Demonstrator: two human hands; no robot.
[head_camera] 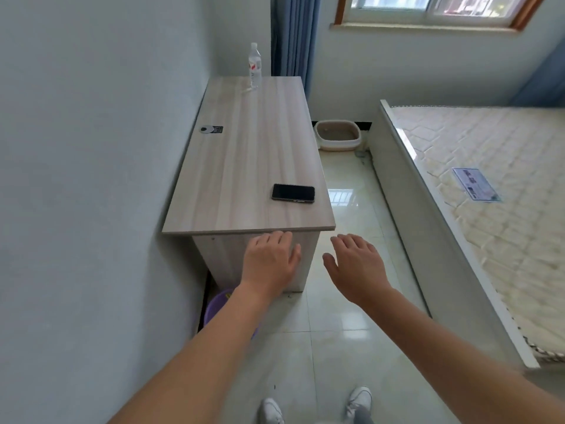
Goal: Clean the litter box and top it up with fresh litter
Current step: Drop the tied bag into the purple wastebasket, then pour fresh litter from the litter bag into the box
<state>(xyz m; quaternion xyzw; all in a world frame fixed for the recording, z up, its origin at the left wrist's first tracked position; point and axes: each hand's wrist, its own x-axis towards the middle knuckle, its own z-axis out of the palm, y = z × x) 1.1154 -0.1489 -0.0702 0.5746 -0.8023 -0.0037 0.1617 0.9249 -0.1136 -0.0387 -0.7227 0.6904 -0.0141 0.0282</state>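
Both hands reach forward, palms down, with fingers straight and slightly spread, and neither holds anything. The left hand [269,258] lies in front of the desk's near side panel, its fingertips just under the front edge of the desk [244,154] top; whether it touches the panel cannot be told. The right hand [356,264] hovers over the floor [351,316], just right of the desk's near corner.

The litter box [337,134], a beige tray with a paler rim, sits on the floor at the far end of the room against the wall under the window [428,7], just beyond the desk's far right corner. A small grey object [360,153] lies on the tiles just beside its right front corner, near the bed frame.

A strip of glossy pale tiles runs from the person's white shoes [360,399] to the box, bounded on the left by the desk's long right edge and on the right by the white edge of the bed [406,185]. The bare quilted mattress [504,142] carries a blue label [475,185].

On the desk, a dark phone [293,193] lies flat near the front right corner, close to the edge, and a water bottle [254,65] stands upright at the far end. The desk's left edge runs along the wall. A purple basin [218,307] shows on the floor by the desk's near end, partly hidden by the left forearm. A blue curtain [290,35] hangs beyond the desk's far end.
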